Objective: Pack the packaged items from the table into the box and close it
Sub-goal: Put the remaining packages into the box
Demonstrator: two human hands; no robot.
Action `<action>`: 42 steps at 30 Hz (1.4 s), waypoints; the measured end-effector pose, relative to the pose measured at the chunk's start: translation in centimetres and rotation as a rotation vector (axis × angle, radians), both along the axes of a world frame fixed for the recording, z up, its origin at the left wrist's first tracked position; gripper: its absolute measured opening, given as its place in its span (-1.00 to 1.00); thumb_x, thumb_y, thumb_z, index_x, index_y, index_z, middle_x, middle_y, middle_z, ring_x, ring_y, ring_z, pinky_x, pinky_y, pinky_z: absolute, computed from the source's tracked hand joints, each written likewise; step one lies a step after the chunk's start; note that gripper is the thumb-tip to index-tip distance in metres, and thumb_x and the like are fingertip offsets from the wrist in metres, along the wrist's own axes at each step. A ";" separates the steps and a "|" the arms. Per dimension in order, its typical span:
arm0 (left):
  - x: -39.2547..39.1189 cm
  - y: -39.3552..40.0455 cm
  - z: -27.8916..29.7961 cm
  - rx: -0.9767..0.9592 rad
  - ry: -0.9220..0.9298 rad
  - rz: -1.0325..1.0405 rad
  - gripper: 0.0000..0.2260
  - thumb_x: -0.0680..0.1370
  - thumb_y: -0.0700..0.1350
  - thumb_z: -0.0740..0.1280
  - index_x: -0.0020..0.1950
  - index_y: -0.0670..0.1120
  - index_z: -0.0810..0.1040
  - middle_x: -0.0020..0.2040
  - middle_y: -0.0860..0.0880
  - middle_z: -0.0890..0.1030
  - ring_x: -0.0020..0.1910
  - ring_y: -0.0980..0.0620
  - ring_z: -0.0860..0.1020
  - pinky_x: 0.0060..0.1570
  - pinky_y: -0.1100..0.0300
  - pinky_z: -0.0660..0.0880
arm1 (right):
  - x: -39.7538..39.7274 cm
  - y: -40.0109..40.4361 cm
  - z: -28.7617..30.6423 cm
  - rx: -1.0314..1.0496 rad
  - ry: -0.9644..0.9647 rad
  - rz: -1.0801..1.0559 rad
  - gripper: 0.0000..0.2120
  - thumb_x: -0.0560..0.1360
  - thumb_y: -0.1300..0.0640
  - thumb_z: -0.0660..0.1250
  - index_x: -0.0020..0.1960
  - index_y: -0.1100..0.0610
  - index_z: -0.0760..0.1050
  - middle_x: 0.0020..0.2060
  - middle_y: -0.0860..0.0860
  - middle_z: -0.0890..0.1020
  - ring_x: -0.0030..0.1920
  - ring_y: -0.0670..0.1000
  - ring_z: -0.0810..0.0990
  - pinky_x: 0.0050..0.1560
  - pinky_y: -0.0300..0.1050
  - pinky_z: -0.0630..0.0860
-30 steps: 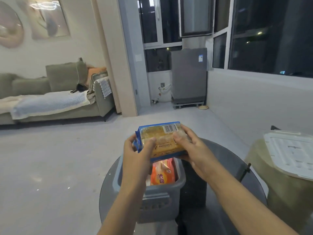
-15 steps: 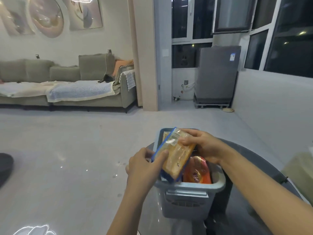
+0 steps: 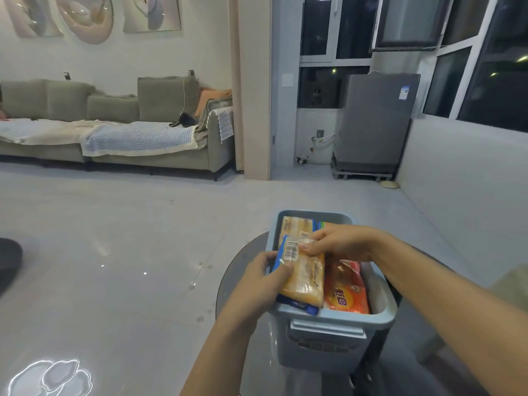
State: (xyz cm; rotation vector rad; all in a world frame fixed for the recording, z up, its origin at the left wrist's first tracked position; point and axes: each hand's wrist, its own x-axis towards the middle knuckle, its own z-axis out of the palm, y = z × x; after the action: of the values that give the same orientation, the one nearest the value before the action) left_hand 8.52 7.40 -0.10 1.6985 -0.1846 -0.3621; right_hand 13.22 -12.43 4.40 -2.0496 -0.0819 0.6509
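A grey-blue plastic box stands on a round dark glass table. A blue-edged packet of golden biscuits lies tilted along the box's left side, partly inside. My left hand grips its near left edge, thumb on top. My right hand pinches its far end by the barcode. Another similar packet lies at the back of the box. An orange-red packet sits to the right inside.
The table's edge curves left of the box, with pale tiled floor beyond. A grey sofa lines the far wall. A grey appliance stands by the windows. A pale object shows at the right edge.
Both hands brought the biscuit packet down from above the box, turned it lengthwise and lowered it into the left side. The view has swung left, so the white lid at right is out of view.
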 end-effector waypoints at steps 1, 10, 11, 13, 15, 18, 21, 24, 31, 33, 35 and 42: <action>0.1 0.0 -0.1 0.028 -0.002 -0.001 -0.74 0.55 0.01 0.29 0.23 0.05 0.43 0.19 0.01 0.57 -0.01 0.14 0.61 -0.20 0.34 0.51 | -0.1 0.3 0.0 -0.045 -0.016 0.002 -0.80 0.50 -0.06 0.27 0.00 0.02 0.56 -0.09 -0.07 0.69 -0.07 -0.11 0.68 -0.14 -0.29 0.55; 0.5 -1.4 -1.0 0.239 -0.156 0.202 -0.72 0.51 0.02 0.34 0.18 0.12 0.38 0.30 0.02 0.43 0.16 0.01 0.51 0.13 -0.01 0.55 | -0.7 2.1 -0.3 -0.497 -0.162 0.122 -0.82 0.53 -0.21 0.11 -0.11 -0.17 0.42 -0.13 -0.16 0.56 -0.08 -0.12 0.55 0.03 -0.17 0.44; 0.6 -1.4 -1.1 0.228 -0.170 0.230 -0.72 0.51 0.01 0.34 0.16 0.16 0.35 0.29 0.03 0.44 0.13 0.02 0.52 0.11 0.00 0.56 | -0.7 2.3 -0.3 -0.542 -0.183 0.136 -0.79 0.54 -0.20 0.07 -0.13 -0.16 0.41 -0.17 -0.16 0.54 -0.11 -0.13 0.53 0.01 -0.17 0.41; 1.0 -1.3 -1.1 0.192 -0.171 0.239 -0.62 0.50 -0.03 0.37 0.17 0.22 0.25 0.23 0.02 0.46 0.06 0.01 0.55 0.05 0.02 0.58 | -0.7 2.7 -0.6 -0.608 -0.238 0.141 -0.71 0.56 -0.20 0.03 -0.04 -0.10 0.45 -0.18 -0.14 0.52 -0.14 -0.14 0.50 -0.05 -0.19 0.38; 1.7 -0.8 -0.9 0.179 -0.137 0.194 -0.49 0.48 -0.07 0.40 0.29 0.21 0.21 0.15 0.00 0.47 -0.01 0.01 0.58 -0.04 0.06 0.61 | -1.0 2.8 -1.2 -0.563 -0.278 0.069 -0.65 0.54 -0.19 0.09 0.04 -0.01 0.53 -0.16 -0.10 0.58 -0.17 -0.13 0.54 -0.14 -0.24 0.42; 2.5 -0.5 -0.6 0.172 -0.057 0.119 -0.38 0.46 -0.09 0.42 0.41 0.19 0.20 0.14 -0.02 0.47 -0.04 0.00 0.60 -0.06 0.05 0.63 | -1.6 2.4 -2.4 -0.326 -0.370 -0.182 -0.70 0.45 -0.14 0.32 0.01 0.03 0.64 -0.19 -0.08 0.67 -0.21 -0.12 0.61 -0.26 -0.29 0.46; 3.1 -0.5 -0.8 0.132 -0.030 0.087 -0.34 0.46 -0.11 0.43 0.45 0.18 0.18 0.13 0.02 0.49 -0.03 0.00 0.60 -0.15 0.12 0.63 | -1.7 2.7 -3.3 -0.442 -0.566 -0.325 -0.71 0.36 -0.17 0.40 -0.06 -0.01 0.67 -0.19 -0.11 0.62 -0.20 -0.17 0.53 -0.28 -0.29 0.39; 3.7 -0.6 -0.7 0.139 -0.035 0.062 -0.32 0.46 -0.12 0.43 0.47 0.14 0.16 -0.12 0.21 0.43 -0.18 0.19 0.54 -0.42 0.35 0.49 | -1.5 2.9 -3.1 -0.694 -0.652 -0.348 -0.65 0.30 -0.29 0.38 -0.10 -0.07 0.67 -0.14 -0.11 0.49 -0.08 -0.11 0.40 -0.14 -0.18 0.41; 3.8 -1.0 -0.8 0.233 -0.120 0.118 -0.33 0.43 -0.07 0.45 0.47 0.09 0.23 0.08 0.11 0.47 -0.18 0.16 0.49 -0.31 0.29 0.46 | -2.1 2.3 -3.6 -0.481 -0.528 -0.294 -0.67 0.40 -0.20 0.35 0.02 -0.01 0.64 -0.04 -0.06 0.66 -0.09 -0.09 0.59 -0.12 -0.19 0.52; 3.5 -1.0 -0.9 0.284 -0.177 0.174 -0.34 0.42 -0.01 0.46 0.46 0.08 0.25 0.24 0.01 0.49 -0.05 0.06 0.51 -0.12 0.18 0.52 | -2.8 1.8 -3.5 -0.380 -0.553 -0.348 -0.68 0.41 -0.16 0.35 0.06 -0.01 0.62 -0.09 -0.10 0.64 -0.11 -0.12 0.56 -0.17 -0.23 0.47; 3.2 -1.1 -1.0 0.370 -0.254 0.232 -0.36 0.44 0.08 0.42 0.46 0.07 0.27 0.35 -0.06 0.45 0.17 -0.04 0.51 0.12 0.05 0.49 | -3.6 1.5 -3.3 -0.306 -0.581 -0.417 -0.72 0.42 -0.14 0.34 0.07 -0.05 0.60 -0.17 -0.13 0.58 -0.19 -0.17 0.52 -0.31 -0.28 0.39; 0.5 -3.4 0.0 0.510 -0.551 0.293 -0.57 0.53 0.12 0.26 0.38 0.10 0.39 0.34 0.02 0.46 0.31 0.00 0.42 0.33 -0.03 0.33 | -7.8 0.4 -3.4 -0.150 -0.807 -0.555 -0.92 0.49 -0.04 0.30 -0.03 -0.16 0.54 -0.20 -0.28 0.53 -0.20 -0.24 0.53 -0.44 -0.50 0.35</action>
State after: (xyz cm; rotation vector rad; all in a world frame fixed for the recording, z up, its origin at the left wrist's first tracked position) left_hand 9.04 3.98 -0.14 2.2675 -0.2550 0.3157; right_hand 5.47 -12.00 1.04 -2.2199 0.0727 -0.5383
